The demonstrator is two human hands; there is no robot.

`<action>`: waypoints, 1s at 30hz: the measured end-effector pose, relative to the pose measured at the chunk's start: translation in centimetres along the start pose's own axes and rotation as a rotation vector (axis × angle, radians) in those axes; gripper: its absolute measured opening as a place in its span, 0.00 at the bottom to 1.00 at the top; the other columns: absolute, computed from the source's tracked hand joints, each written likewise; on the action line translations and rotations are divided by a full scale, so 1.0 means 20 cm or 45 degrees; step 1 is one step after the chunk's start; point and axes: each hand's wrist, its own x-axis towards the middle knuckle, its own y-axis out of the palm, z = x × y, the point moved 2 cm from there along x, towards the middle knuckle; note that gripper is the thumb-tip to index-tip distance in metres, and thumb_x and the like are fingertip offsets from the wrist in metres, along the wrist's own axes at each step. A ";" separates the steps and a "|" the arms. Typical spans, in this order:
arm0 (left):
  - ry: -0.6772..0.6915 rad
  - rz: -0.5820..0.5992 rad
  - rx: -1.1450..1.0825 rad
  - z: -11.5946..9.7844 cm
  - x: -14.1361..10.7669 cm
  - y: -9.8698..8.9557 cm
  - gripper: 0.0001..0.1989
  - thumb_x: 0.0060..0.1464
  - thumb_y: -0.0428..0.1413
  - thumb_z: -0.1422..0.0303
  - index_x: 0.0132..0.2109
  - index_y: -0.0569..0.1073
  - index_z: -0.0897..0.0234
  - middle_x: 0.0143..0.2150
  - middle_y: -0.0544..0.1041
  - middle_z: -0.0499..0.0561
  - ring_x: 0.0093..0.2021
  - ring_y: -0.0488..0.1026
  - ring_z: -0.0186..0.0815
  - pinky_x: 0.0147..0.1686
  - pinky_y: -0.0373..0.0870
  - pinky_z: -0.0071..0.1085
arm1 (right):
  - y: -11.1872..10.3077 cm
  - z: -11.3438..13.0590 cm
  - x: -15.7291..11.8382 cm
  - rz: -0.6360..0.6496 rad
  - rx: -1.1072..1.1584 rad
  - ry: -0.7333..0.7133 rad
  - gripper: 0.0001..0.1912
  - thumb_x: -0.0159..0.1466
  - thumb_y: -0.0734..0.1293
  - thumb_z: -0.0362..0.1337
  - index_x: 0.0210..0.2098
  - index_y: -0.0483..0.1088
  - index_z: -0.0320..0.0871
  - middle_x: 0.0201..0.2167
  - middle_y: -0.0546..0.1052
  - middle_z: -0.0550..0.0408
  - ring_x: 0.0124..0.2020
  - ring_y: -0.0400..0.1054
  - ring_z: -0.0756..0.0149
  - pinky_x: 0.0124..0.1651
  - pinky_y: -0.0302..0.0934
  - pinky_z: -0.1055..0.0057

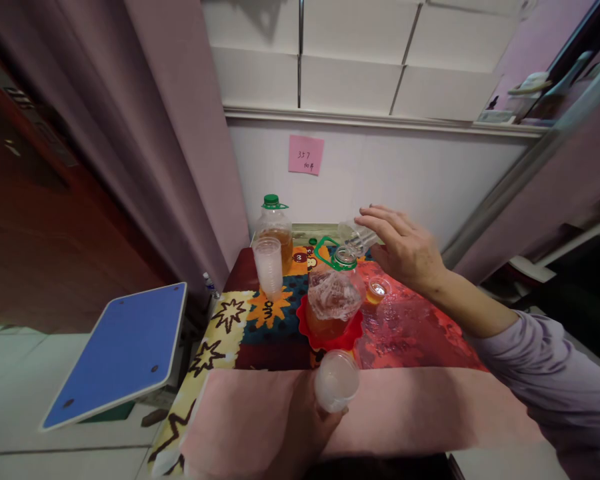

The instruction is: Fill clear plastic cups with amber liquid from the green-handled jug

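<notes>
Principally, one clear plastic jug (pixel 336 293), front centre of the table, seated in a red scalloped basin (pixel 353 339). Condition: uncapped; green carrying handle (pixel 324 250) at the neck; crinkled, glinting walls; amber liquid low inside, upper part clear.

Item: one clear plastic cup (pixel 356 239), tilted at the jug's mouth. Clamped between fingers and thumb of the right hand (pixel 405 253); whether rim and mouth touch cannot be told, nor what the cup contains.

Item: one translucent plastic cup (pixel 337 383), nearer the wearer, just in front of the basin. Gripped low by the left hand (pixel 316 427), fingers closed around it; contents unclear.

Risks, as judged: a drip or spill down the jug's outside, should the tilted cup drift off the narrow mouth; a squashed wall, should either grip tighten on thin plastic; a rocking jug, should the right hand knock its neck, with the basin likely to catch some of any overflow.

Surroundings: a second jug (pixel 281 248), green-capped, amber liquid within, at the back left; a stack of plastic cups (pixel 269 267) before it; a small round container (pixel 379 291) with amber contents, right of the jug; glossy, wet-looking red tablecloth (pixel 415 333) alongside; a pink cloth (pixel 245 407) along the near edge.
</notes>
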 end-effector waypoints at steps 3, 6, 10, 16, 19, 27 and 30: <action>0.042 0.037 -0.008 -0.01 0.01 0.01 0.29 0.42 0.70 0.65 0.55 0.82 0.60 0.54 0.86 0.59 0.55 0.83 0.54 0.59 0.79 0.52 | -0.02 0.01 -0.01 -0.009 -0.012 0.004 0.30 0.66 0.65 0.25 0.64 0.75 0.52 0.66 0.80 0.49 0.69 0.74 0.47 0.73 0.68 0.43; 0.034 0.014 0.010 -0.02 0.01 0.00 0.27 0.42 0.71 0.65 0.52 0.82 0.62 0.51 0.86 0.59 0.53 0.82 0.54 0.58 0.79 0.54 | -0.07 0.05 -0.11 -0.149 0.010 0.092 0.26 0.68 0.69 0.32 0.65 0.74 0.50 0.66 0.80 0.44 0.67 0.74 0.42 0.69 0.70 0.39; 0.013 0.006 -0.011 -0.03 0.02 0.00 0.26 0.41 0.71 0.65 0.51 0.83 0.64 0.49 0.86 0.60 0.52 0.82 0.55 0.58 0.78 0.57 | -0.10 0.23 -0.38 -0.352 0.316 0.464 0.32 0.69 0.73 0.39 0.70 0.67 0.53 0.61 0.80 0.42 0.61 0.78 0.42 0.64 0.75 0.40; 0.022 0.054 -0.075 -0.06 0.02 0.01 0.32 0.45 0.70 0.62 0.59 0.80 0.63 0.56 0.85 0.60 0.58 0.81 0.54 0.61 0.78 0.54 | 0.06 0.58 -0.77 -0.021 1.005 0.692 0.45 0.71 0.72 0.44 0.81 0.49 0.55 0.63 0.79 0.40 0.61 0.79 0.42 0.59 0.81 0.44; 0.037 0.072 -0.104 -0.12 0.01 0.00 0.30 0.50 0.68 0.59 0.60 0.80 0.63 0.57 0.86 0.60 0.57 0.82 0.53 0.59 0.79 0.52 | 0.12 0.64 -0.88 0.081 0.949 0.615 0.45 0.69 0.73 0.43 0.80 0.52 0.57 0.66 0.78 0.41 0.63 0.79 0.40 0.62 0.79 0.41; 0.072 0.097 -0.034 -0.16 0.03 -0.03 0.16 0.53 0.66 0.56 0.45 0.84 0.60 0.50 0.88 0.57 0.52 0.84 0.54 0.54 0.81 0.49 | 0.15 0.64 -1.03 0.168 0.839 0.377 0.43 0.75 0.62 0.63 0.82 0.52 0.56 0.74 0.73 0.44 0.72 0.71 0.38 0.72 0.69 0.35; 0.007 -0.012 0.050 -0.10 0.03 -0.03 0.20 0.46 0.69 0.56 0.45 0.83 0.61 0.46 0.87 0.58 0.47 0.84 0.55 0.50 0.82 0.51 | 0.14 0.50 -1.05 -0.015 0.831 0.563 0.38 0.76 0.61 0.62 0.80 0.59 0.55 0.73 0.74 0.44 0.71 0.72 0.41 0.71 0.71 0.39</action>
